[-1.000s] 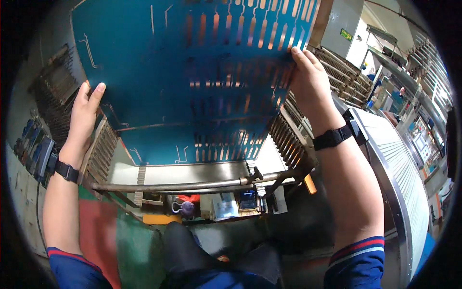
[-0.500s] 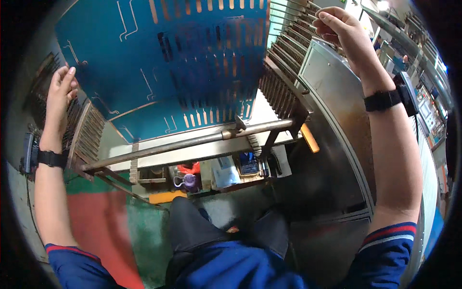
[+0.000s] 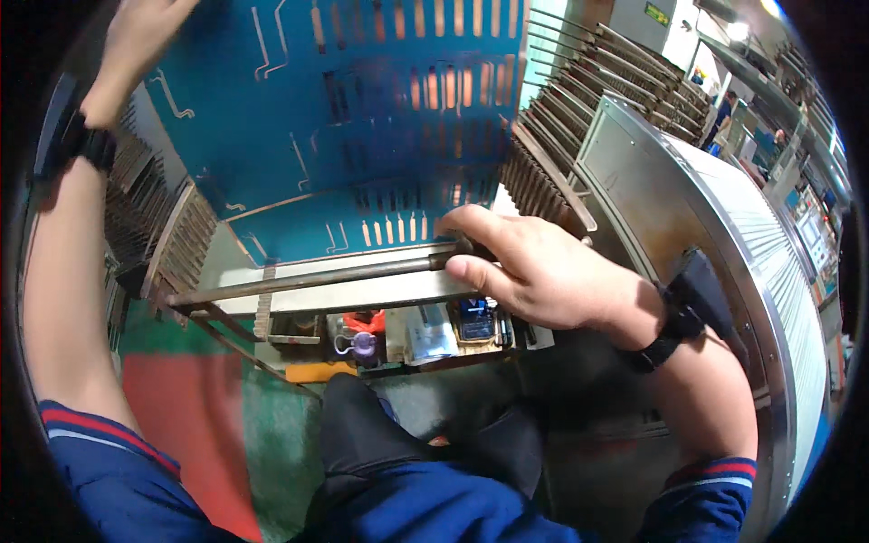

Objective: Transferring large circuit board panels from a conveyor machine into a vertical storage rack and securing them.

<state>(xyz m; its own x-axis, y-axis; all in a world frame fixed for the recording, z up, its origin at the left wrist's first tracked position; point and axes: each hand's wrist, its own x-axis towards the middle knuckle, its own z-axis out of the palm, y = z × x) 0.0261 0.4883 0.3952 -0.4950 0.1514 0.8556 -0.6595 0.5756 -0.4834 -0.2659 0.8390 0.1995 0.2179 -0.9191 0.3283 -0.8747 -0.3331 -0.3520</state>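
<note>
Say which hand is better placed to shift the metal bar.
Likely the right hand: it is at the metal bar, while the left hand is up by the blue panel, away from the bar.

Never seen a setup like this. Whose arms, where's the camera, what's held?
No robot here: these are a person's bare hands, seen from a camera worn on the head, looking down. The big blue panel with copper-coloured lines stands between the slotted sides of a metal rack. The left hand is by the panel's upper left edge, partly out of frame; contact can't be told. The right hand is at the rack's front bar, thumb and index finger about it; how firmly isn't visible. Below sit a purple cup and a dark device.
</note>
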